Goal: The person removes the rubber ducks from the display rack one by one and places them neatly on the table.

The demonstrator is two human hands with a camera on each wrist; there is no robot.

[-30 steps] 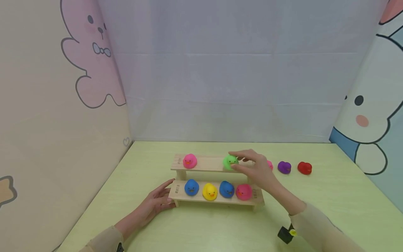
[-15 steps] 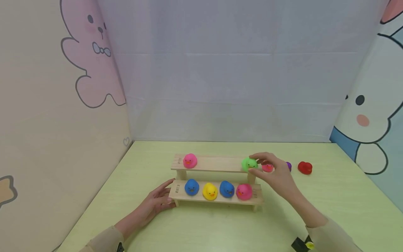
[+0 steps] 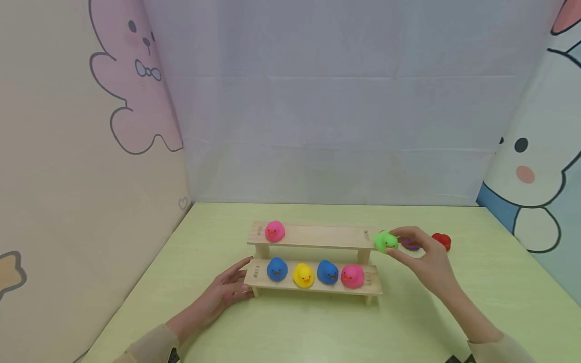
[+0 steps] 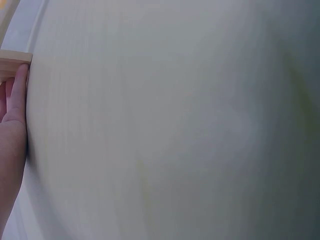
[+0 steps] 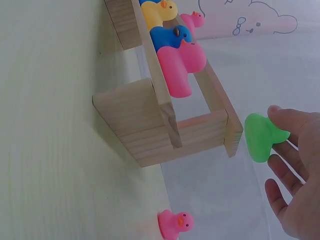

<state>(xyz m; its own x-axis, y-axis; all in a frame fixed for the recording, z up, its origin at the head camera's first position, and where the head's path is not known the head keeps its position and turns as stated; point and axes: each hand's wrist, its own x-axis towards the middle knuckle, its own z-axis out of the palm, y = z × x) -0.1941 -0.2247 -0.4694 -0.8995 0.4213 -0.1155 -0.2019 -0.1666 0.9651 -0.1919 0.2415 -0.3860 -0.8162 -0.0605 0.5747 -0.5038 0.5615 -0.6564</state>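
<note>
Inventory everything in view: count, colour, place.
Table: 1, greenish, foreground
Stand: 1, wooden, on table
Pink ducks: 3, pink, upper shelf, lower shelf, table
Blue ducks: 2, blue, lower shelf
Yellow duck: 1, yellow, between blues
Green duck: 1, green, in right hand
Purple duck: 1, purple, table
Red duck: 1, red, table
Curtain: 1, whitish, background
Wall drawings: several, pastel, sides
Wrist gear: 2, black, lower edge
Sleeves: 2, beige, lower edge
Left hand: 1, touching stand's left end
Right hand: 1, pinching green duck

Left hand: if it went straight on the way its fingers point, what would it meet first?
The left end of the lower wooden plank. The left hand seems to be touching it, though exact contact is hard to judge.
</note>
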